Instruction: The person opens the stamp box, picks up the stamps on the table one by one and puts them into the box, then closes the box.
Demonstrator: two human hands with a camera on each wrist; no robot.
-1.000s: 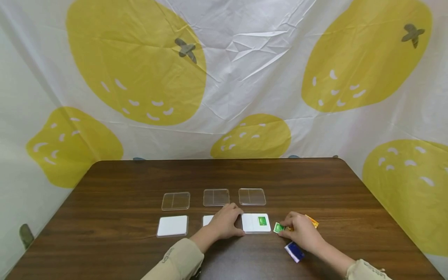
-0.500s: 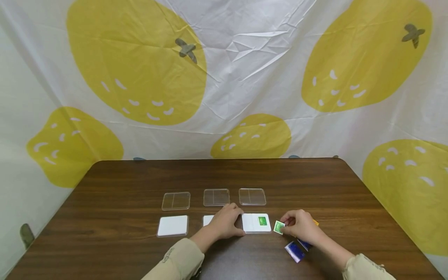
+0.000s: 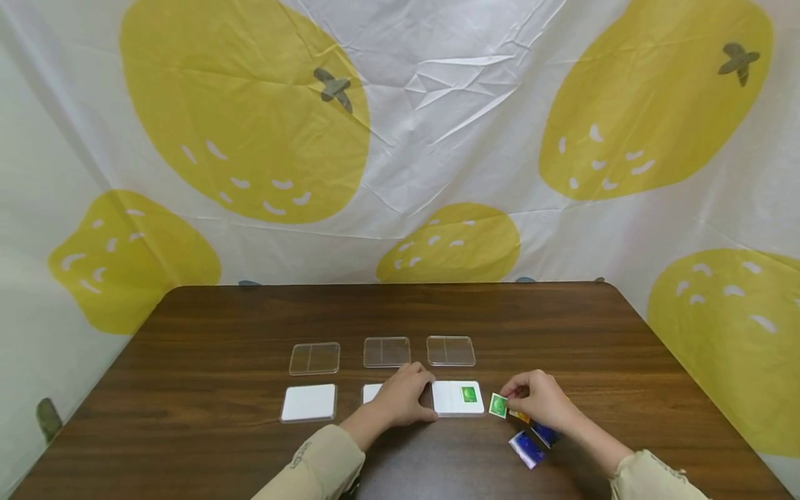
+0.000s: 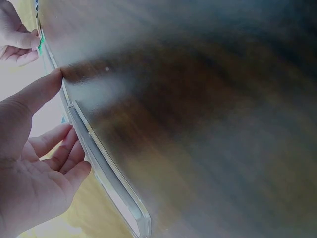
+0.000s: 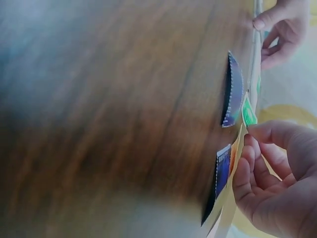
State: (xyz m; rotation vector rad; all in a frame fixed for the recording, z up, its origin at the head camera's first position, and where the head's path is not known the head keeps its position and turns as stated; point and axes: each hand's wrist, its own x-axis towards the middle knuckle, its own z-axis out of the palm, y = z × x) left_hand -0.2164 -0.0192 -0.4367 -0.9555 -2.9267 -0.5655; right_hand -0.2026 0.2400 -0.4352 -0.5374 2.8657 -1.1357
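Note:
My left hand (image 3: 403, 397) holds the left side of a flat clear case with a white top (image 3: 446, 399), thumb at its near corner and fingers at its far one. On the right part of that white top lies a green stamp (image 3: 469, 394). Just right of the case, my right hand (image 3: 542, 403) pinches a second green stamp (image 3: 498, 405) by its edge, thumb against fingers. That stamp also shows between the fingertips in the right wrist view. Under and beside this hand are an orange stamp (image 3: 520, 417) and two dark blue stamps, one nearer (image 3: 526, 450), one partly covered (image 3: 546, 435).
Another white-topped case (image 3: 308, 403) lies at the left, and a middle one (image 3: 371, 393) is mostly hidden by my left hand. Behind them three clear lids (image 3: 314, 359) lie in a row on the brown table (image 3: 219, 389). A lemon-print cloth (image 3: 400, 139) hangs beyond.
My right hand has shifted slightly, uncovering more of the green stamp and bringing the second blue stamp into sight. The left hand and the cases stay in place.

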